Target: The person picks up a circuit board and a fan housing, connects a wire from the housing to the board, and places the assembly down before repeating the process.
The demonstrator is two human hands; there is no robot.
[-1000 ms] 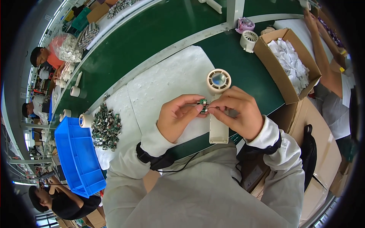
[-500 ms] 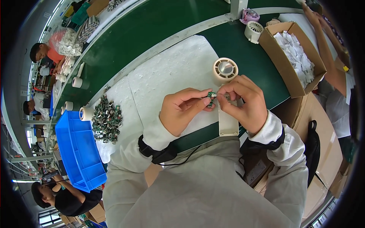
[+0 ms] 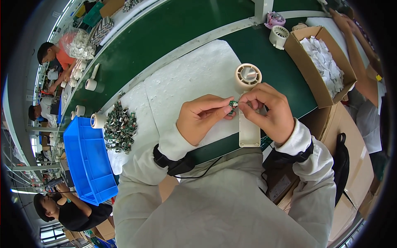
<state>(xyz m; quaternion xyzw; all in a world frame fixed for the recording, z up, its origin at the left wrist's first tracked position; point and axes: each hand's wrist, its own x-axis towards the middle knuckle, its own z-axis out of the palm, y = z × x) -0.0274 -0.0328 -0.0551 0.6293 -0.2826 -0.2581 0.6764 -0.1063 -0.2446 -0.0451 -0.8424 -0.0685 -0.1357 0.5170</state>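
The left hand (image 3: 198, 118) is pinching a green circuit board (image 3: 233, 105); at its three o'clock the right hand (image 3: 273, 113) is hovering, its grip impossible to tell.

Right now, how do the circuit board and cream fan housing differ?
The circuit board is small and green; the fan housing is cream and much larger. The circuit board is pinched in the left hand; the fan housing lies below, its round head at the far end. Both are partly hidden.
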